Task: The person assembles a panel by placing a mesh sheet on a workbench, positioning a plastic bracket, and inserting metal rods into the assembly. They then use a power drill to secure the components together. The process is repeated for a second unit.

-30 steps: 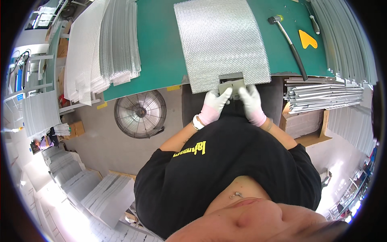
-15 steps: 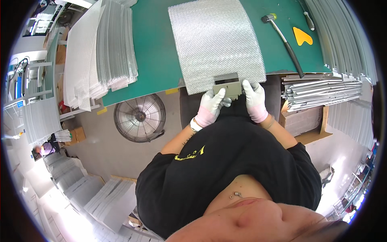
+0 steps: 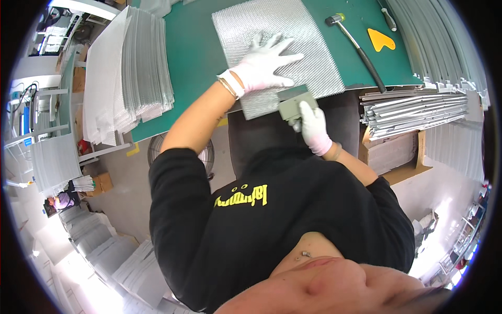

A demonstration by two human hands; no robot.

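A silver mesh sheet (image 3: 298,34) lies on the green tabletop (image 3: 196,47) and overhangs its front edge. My left hand (image 3: 264,64), in a white glove, rests flat on the sheet with its fingers spread. My right hand (image 3: 315,127), gloved too, grips a grey-green scraper-like tool (image 3: 293,109) with a flat grey blade. The thumb is on top of the tool, and some fingers are hidden beneath it. Its blade reaches over the sheet's near edge; I cannot tell whether it touches.
Right of the sheet lie a hammer (image 3: 361,49), a yellow spreader (image 3: 380,40) and a dark-handled tool (image 3: 388,20). Stacked mesh sheets (image 3: 144,68) stand at left, with long metal strips (image 3: 418,111) at right. A floor fan (image 3: 206,157) is partly behind my left arm.
My left hand has let go of the scraper-like tool and moved up onto the mesh sheet, fingers spread. My right hand now holds the tool alone, slightly tilted.
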